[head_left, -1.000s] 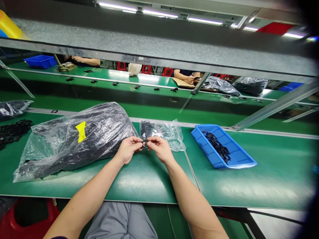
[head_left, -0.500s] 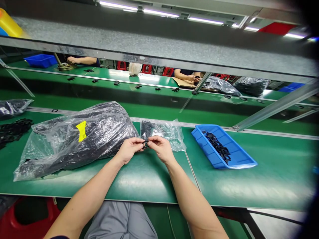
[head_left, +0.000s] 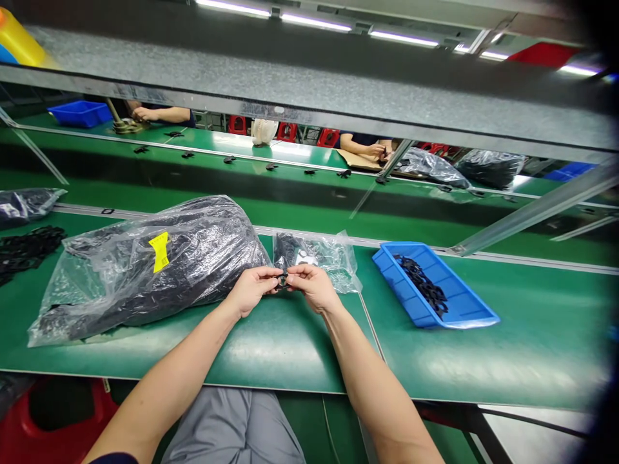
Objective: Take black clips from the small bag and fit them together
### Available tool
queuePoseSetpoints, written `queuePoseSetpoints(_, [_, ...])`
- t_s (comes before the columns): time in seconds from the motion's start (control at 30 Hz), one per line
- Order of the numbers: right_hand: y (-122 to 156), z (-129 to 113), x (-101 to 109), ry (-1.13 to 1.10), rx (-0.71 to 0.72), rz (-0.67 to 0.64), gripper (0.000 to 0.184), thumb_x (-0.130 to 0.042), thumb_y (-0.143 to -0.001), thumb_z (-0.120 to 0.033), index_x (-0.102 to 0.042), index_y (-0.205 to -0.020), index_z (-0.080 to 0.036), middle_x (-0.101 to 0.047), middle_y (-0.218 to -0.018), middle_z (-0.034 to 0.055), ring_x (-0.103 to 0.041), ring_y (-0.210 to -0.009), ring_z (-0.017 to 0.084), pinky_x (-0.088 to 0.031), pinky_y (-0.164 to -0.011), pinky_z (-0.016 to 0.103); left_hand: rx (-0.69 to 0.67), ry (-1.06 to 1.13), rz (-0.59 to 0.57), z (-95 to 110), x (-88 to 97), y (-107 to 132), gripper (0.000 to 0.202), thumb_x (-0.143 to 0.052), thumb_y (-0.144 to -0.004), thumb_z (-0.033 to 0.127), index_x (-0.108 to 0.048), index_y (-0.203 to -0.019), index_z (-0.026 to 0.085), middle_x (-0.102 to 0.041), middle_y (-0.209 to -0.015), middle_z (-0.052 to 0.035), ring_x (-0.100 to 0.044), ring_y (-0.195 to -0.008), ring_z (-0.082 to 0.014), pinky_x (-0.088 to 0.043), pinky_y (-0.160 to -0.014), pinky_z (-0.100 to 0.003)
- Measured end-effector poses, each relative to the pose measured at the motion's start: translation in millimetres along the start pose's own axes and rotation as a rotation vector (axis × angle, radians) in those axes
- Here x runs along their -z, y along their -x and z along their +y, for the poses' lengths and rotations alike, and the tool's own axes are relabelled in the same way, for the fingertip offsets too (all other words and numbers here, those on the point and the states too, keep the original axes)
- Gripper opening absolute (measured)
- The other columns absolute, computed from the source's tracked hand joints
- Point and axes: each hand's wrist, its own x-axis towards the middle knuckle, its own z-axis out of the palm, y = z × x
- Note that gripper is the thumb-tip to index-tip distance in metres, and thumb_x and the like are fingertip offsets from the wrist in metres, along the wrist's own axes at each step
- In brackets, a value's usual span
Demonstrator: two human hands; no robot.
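Observation:
My left hand (head_left: 251, 290) and my right hand (head_left: 313, 288) meet fingertip to fingertip over the green table (head_left: 271, 348), both pinching one small black plastic part (head_left: 282, 280) between them. Just behind the hands lies a small clear bag (head_left: 323, 256) with a few black parts in it. To the left of my left hand lies a big clear plastic bag (head_left: 145, 270) stuffed with black parts and marked by a yellow label (head_left: 159, 251).
A blue tray (head_left: 459, 303) holding several black parts sits to the right. Loose black parts (head_left: 24, 248) and another bag (head_left: 24, 203) lie far left. Beyond runs a green conveyor (head_left: 290, 183) with small black pieces; other people's hands (head_left: 145, 114) work across it. A grey shelf (head_left: 309, 96) hangs overhead.
My hands have stayed together on the small part with only slight finger shifts. The view has tilted a little.

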Motion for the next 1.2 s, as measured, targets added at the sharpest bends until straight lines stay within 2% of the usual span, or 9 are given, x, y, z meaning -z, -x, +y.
queuePoseSetpoints(0.2, [1.2, -0.1, 2.5, 0.051, -0.003, -0.001, 0.033, -0.088, -0.048, -0.030, -0.071, -0.073, -0.016, -0.069, -0.062, 0.0001, -0.063, -0.056, 0.015, -0.055, -0.060, 0.031, 0.032, -0.001, -0.055, -3.8, 4.7, -2.7, 0.031, -0.078, -0.065, 0.022, -0.072, -0.094, 0.012, -0.070, -0.085, -0.0072, -0.063, -0.074, -0.0134, -0.049, -0.069, -0.026])
queuePoseSetpoints(0.37, [2.0, 3.8, -1.0, 0.016, 0.040, 0.004, 0.034, -0.088, -0.050, -0.028, -0.070, -0.077, -0.018, -0.070, -0.068, -0.0001, -0.064, -0.061, 0.014, -0.054, -0.061, 0.028, 0.077, 0.041, -0.047, -2.7, 5.7, -3.5, 0.025, -0.079, -0.064, 0.021, -0.071, -0.086, 0.012, -0.069, -0.083, -0.0060, -0.063, -0.072, -0.0122, -0.049, -0.067, -0.024])
queuePoseSetpoints(0.63, [1.3, 4.7, -2.5, -0.032, 0.024, -0.008, 0.037, -0.088, -0.050, -0.026, -0.069, -0.081, -0.018, -0.072, -0.074, 0.0014, -0.066, -0.066, 0.014, -0.054, -0.063, 0.028, 0.124, 0.102, -0.088, -0.3, 4.1, -0.5, 0.022, -0.079, -0.064, 0.018, -0.068, -0.083, 0.012, -0.068, -0.080, -0.0062, -0.064, -0.070, -0.0122, -0.050, -0.067, -0.024])
queuePoseSetpoints(0.93, [-0.4, 5.9, -1.5, -0.080, -0.065, -0.006, 0.034, -0.088, -0.049, -0.024, -0.069, -0.076, -0.018, -0.070, -0.066, -0.0008, -0.062, -0.056, 0.011, -0.050, -0.053, 0.023, 0.021, 0.032, 0.019, -4.3, 0.7, -2.3, 0.025, -0.080, -0.062, 0.021, -0.071, -0.084, 0.011, -0.069, -0.081, -0.0062, -0.062, -0.067, -0.0115, -0.049, -0.063, -0.024])
queuePoseSetpoints(1.2, [-1.3, 6.3, -0.8, 0.069, 0.001, -0.005, 0.032, -0.085, -0.055, -0.032, -0.069, -0.078, -0.017, -0.068, -0.065, -0.0015, -0.061, -0.054, 0.011, -0.051, -0.055, 0.026, -0.032, 0.006, 0.079, -4.7, 1.0, -4.1, 0.026, -0.080, -0.062, 0.021, -0.073, -0.085, 0.012, -0.070, -0.078, -0.0055, -0.060, -0.063, -0.0111, -0.049, -0.064, -0.025])
